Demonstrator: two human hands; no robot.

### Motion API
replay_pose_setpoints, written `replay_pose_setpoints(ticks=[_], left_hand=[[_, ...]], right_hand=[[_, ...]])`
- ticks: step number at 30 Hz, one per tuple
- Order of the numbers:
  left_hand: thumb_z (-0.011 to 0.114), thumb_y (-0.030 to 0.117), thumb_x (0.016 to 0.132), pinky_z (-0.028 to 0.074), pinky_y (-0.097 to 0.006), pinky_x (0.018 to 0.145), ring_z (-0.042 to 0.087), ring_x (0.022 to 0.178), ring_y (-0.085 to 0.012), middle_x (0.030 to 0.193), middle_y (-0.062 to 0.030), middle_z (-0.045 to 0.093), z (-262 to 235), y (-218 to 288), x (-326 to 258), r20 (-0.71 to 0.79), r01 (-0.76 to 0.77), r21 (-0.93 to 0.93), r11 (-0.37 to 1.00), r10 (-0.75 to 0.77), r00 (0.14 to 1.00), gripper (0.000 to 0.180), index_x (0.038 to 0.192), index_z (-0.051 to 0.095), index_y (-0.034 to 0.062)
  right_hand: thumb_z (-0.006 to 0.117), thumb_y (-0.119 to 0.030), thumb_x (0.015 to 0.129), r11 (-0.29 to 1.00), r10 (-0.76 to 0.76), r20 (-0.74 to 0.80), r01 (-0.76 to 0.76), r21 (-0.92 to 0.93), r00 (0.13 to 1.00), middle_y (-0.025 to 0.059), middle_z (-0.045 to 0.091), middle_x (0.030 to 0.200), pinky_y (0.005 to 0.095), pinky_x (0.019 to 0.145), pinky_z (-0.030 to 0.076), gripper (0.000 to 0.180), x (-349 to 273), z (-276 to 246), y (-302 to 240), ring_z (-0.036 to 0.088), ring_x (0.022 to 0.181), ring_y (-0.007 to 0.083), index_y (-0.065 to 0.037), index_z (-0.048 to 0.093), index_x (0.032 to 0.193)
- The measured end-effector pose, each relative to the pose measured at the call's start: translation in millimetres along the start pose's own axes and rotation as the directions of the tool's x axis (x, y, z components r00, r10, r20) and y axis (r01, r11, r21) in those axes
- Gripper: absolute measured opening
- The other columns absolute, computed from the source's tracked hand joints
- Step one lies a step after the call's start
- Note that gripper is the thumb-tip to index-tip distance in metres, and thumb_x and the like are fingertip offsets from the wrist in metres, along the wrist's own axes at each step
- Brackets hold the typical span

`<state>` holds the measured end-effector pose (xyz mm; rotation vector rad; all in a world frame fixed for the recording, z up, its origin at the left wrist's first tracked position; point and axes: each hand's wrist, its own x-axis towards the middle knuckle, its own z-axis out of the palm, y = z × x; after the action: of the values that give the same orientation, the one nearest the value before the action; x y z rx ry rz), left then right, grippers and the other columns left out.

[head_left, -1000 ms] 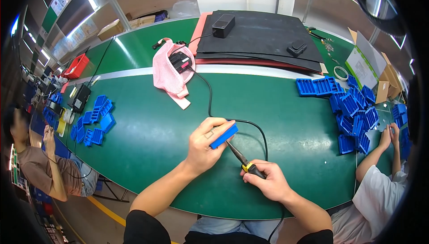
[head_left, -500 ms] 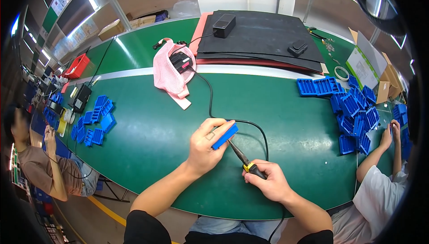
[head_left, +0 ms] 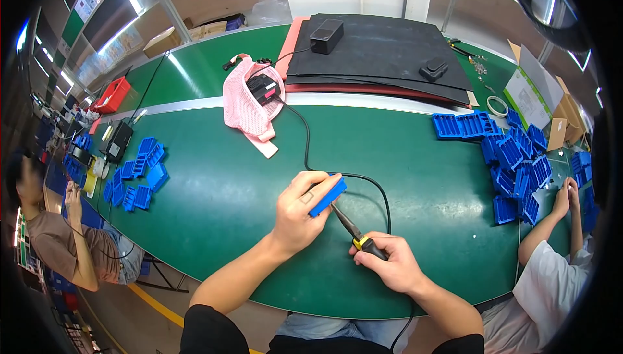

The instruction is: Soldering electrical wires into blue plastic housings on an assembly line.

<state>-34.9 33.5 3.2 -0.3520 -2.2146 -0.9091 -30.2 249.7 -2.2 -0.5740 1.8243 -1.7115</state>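
Observation:
My left hand (head_left: pixel 297 211) grips a small blue plastic tray (head_left: pixel 328 197) over the middle of the green table, tilted, with its smooth face showing. My right hand (head_left: pixel 392 264) is closed round the black and yellow handles of long-nose pliers (head_left: pixel 350 224). The grey jaws point up and left to the lower edge of the blue tray. Whether the tips touch or grip anything there is hidden behind the tray and my left fingers. A black cable (head_left: pixel 384 198) curves past the tray and runs behind my right hand.
Blue compartment trays lie piled at right (head_left: pixel 513 159) and in a smaller group at left (head_left: pixel 139 171). A pink mesh pouch (head_left: pixel 250 104), black foam sheets (head_left: pixel 383 52), a tape roll (head_left: pixel 497 107) and a red bin (head_left: pixel 111 95) stand farther back. Co-workers sit at both sides.
My hands, the blue tray and the pliers stay almost where they were. At the right, the co-worker's hands have come closer together.

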Motion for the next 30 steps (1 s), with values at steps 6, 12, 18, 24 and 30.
replay_pose_setpoints(ticks=[6,12,18,24,30], left_hand=[[0.075,-0.007,0.070,0.051,-0.031,0.064,0.064,0.076,-0.0230,0.094,-0.0108,0.063,-1.4,1.0,1.9,0.000,-0.024,0.028,0.999,0.024,1.000,0.040,0.108,0.069,0.0028],[0.075,-0.007,0.071,0.051,-0.030,0.064,0.064,0.075,-0.0217,0.094,-0.0108,0.063,-0.3,0.6,0.8,-0.003,0.002,0.005,1.000,-0.002,1.000,0.038,0.107,0.069,0.0020],[0.074,-0.008,0.070,0.052,-0.030,0.064,0.064,0.074,-0.0216,0.095,-0.0109,0.063,-1.8,0.5,1.4,-0.010,0.007,-0.007,1.000,-0.007,1.000,0.040,0.108,0.069,0.0022],[0.072,-0.010,0.068,0.052,-0.031,0.064,0.065,0.076,-0.0218,0.094,-0.0103,0.063,-0.9,0.1,0.4,-0.009,-0.006,0.002,1.000,0.006,1.000,0.042,0.108,0.069,0.0028],[0.072,-0.009,0.068,0.052,-0.031,0.064,0.064,0.075,-0.0219,0.094,-0.0101,0.063,-1.0,0.6,1.8,-0.016,-0.046,0.045,0.998,0.047,0.999,0.041,0.106,0.070,0.0026]], right_hand=[[0.065,-0.012,0.088,1.000,-0.004,0.001,0.004,-0.010,1.000,0.0045,0.061,0.084,0.0250,0.063,0.041,0.015,-0.3,-0.4,2.4,0.052,0.069,0.0090,0.003,0.065,0.085],[0.065,-0.012,0.088,1.000,-0.017,-0.002,0.017,-0.025,1.000,0.0047,0.061,0.084,0.0252,0.062,0.042,0.015,0.0,0.6,-0.8,0.053,0.069,0.0091,0.003,0.066,0.086],[0.065,-0.011,0.087,0.999,-0.019,-0.016,0.018,-0.037,1.000,0.0048,0.062,0.085,0.0250,0.062,0.042,0.015,-0.2,1.2,-0.2,0.053,0.069,0.0088,0.003,0.067,0.087],[0.065,-0.011,0.087,1.000,-0.006,-0.025,0.005,-0.026,1.000,0.0047,0.062,0.085,0.0249,0.061,0.041,0.015,-0.4,1.5,-0.8,0.052,0.068,0.0087,0.004,0.067,0.088],[0.065,-0.012,0.087,0.999,-0.027,-0.037,0.026,-0.045,0.999,0.0053,0.059,0.081,0.0267,0.060,0.040,0.017,-1.1,1.6,3.7,0.050,0.066,0.0100,0.005,0.064,0.082]])
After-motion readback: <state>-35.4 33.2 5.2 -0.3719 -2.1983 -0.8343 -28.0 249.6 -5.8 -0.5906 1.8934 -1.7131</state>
